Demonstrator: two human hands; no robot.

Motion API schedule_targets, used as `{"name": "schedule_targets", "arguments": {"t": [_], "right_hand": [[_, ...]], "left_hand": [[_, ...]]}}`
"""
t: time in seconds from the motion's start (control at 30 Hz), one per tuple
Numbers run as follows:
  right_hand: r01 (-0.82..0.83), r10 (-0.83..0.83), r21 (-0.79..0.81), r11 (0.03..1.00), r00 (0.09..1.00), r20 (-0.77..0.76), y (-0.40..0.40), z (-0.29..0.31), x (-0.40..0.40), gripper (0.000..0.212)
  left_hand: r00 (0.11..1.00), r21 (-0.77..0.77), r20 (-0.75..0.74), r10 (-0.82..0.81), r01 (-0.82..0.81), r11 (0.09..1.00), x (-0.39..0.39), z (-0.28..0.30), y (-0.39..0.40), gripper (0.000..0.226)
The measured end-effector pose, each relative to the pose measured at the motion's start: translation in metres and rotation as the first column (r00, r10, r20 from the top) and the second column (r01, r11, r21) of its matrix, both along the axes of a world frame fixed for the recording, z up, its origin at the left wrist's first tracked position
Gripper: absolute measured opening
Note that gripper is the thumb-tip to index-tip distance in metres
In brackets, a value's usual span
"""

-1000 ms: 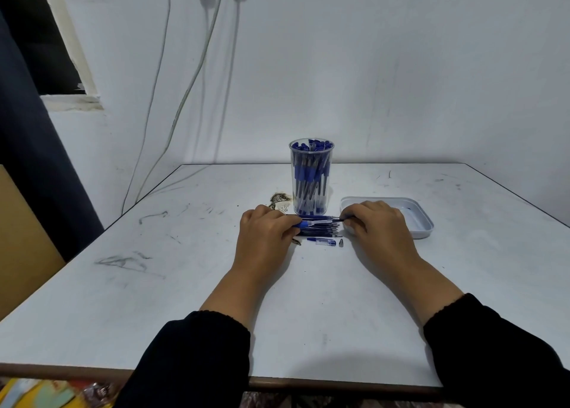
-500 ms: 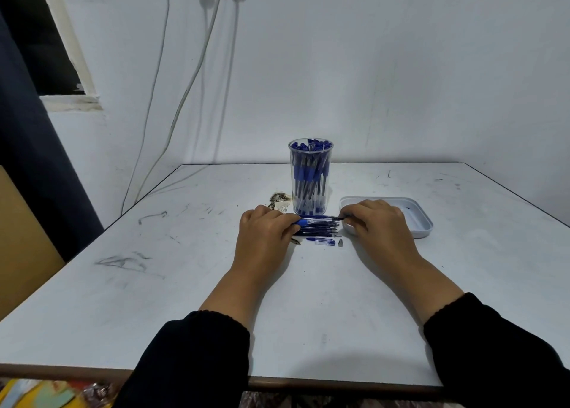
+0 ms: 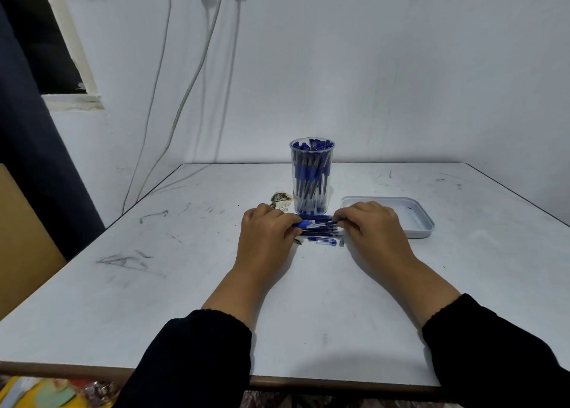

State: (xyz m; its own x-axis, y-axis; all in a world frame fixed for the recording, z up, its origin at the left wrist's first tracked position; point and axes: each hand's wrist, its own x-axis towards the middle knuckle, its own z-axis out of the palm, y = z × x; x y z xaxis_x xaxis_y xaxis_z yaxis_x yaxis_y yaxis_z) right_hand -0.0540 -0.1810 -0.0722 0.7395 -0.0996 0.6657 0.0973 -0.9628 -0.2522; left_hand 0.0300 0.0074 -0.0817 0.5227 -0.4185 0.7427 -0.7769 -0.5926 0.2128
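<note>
Closer to the left hand (image 3: 265, 238) than a second ago, the right hand (image 3: 373, 228) leaves a shorter stretch of the pen (image 3: 319, 224) showing between them. This pen lies level just above the tabletop (image 3: 185, 284), in front of the clear cup (image 3: 312, 176). The left hand pinches its blue end with curled fingers, and the right hand grips the other end the same way. Directly beneath it a row of pens (image 3: 320, 232) lies flat, side by side. Just nearer the person rest a short blue piece (image 3: 322, 240) and a small grey tip (image 3: 341, 243). The cup stands upright, packed with blue pens. A shallow white tray (image 3: 416, 233) sits right of the right hand, and a brownish scrap (image 3: 280, 198) lies left of the cup. Black sleeves (image 3: 197, 355) cover both forearms, and cables (image 3: 185, 93) hang down the wall behind.
</note>
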Motion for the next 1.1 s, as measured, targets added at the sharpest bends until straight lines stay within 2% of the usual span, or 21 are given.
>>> {"name": "schedule_targets", "arguments": {"t": [0.33,1.1], "right_hand": [[0.060,-0.062,0.060,0.996,0.997,0.035,-0.0088,0.0012,0.0005,0.014],[0.025,-0.023,0.122,0.992,1.000,-0.017,-0.0072,0.0023,0.0001,0.016]], "left_hand": [[1.000,-0.017,0.013,0.003,-0.003,1.000,0.0006,-0.0007,-0.0002,0.013],[1.000,-0.017,0.001,-0.018,0.018,1.000,-0.0002,-0.0004,-0.0006,0.019]]}}
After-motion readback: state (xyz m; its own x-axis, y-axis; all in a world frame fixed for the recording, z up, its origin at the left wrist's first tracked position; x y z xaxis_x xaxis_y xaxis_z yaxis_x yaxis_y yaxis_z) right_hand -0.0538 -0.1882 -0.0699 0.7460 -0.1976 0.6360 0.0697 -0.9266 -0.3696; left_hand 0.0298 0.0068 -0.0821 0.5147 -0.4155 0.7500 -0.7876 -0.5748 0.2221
